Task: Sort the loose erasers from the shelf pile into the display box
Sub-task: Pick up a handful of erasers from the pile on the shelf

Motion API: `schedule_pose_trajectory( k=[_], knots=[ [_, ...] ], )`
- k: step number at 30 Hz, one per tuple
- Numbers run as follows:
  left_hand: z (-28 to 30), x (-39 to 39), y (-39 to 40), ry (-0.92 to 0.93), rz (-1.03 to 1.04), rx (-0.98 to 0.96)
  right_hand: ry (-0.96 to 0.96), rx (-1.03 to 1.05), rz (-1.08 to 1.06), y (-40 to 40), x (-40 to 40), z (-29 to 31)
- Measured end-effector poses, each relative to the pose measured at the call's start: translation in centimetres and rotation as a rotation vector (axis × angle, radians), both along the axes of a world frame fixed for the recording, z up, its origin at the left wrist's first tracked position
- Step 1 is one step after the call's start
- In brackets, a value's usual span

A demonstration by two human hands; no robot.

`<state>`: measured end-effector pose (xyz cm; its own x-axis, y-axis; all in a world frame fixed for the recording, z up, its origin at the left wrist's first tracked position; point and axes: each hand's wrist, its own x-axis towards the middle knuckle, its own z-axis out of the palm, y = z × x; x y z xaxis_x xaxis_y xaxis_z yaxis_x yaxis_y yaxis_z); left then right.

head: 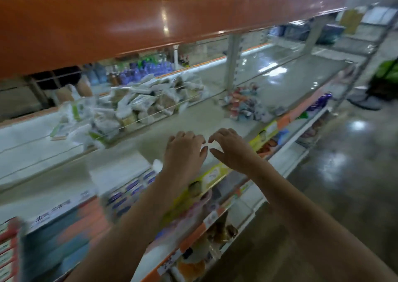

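The view is motion-blurred. My left hand [185,152] and my right hand [230,150] hover side by side over the front of the pale shelf [193,120], fingers spread and curled down, holding nothing. A display box [127,191] with rows of blue-and-white erasers stands at the shelf's front edge, just left of my left wrist. A small loose pile of colourful wrapped items [245,105] lies further back to the right. A heap of white and green packets [129,105] sits behind a wire divider on the left.
An orange shelf beam [150,23] runs overhead. Red and white boxes [8,249] stand at the far left. Lower shelves [215,227] hold assorted goods. Glossy floor [344,174] stretches to the right. A person's legs [71,85] show beyond the shelf.
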<state>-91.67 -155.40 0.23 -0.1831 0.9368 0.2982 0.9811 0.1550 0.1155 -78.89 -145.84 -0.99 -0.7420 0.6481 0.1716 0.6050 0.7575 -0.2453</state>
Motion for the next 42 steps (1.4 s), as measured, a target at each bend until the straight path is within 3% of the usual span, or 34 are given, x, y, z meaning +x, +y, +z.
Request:
schedule_pose_trajectory(
  k=[12, 20, 30, 38, 42],
  knots=[
    [-1.2, 10.7, 22.4, -0.025, 0.015, -0.072, 0.051, -0.129, -0.258, 21.3, 14.2, -1.5],
    [-2.5, 9.2, 31.7, 0.07, 0.061, -0.165, -0.035, -0.125, -0.305, 31.6, 16.2, -3.4],
    [-3.4, 5.4, 42.0, 0.005, 0.067, -0.209, -0.173, -0.26, -0.173, 41.0, 14.6, -3.7],
    [-5.0, 3.9, 44.4, 0.029, 0.052, -0.22, 0.071, -0.407, -0.034, 44.2, 14.7, -3.8],
    [-4.7, 4.2, 43.7, -0.039, 0.095, -0.157, 0.285, -0.685, 0.019, 44.9, 14.7, -2.9]
  ],
)
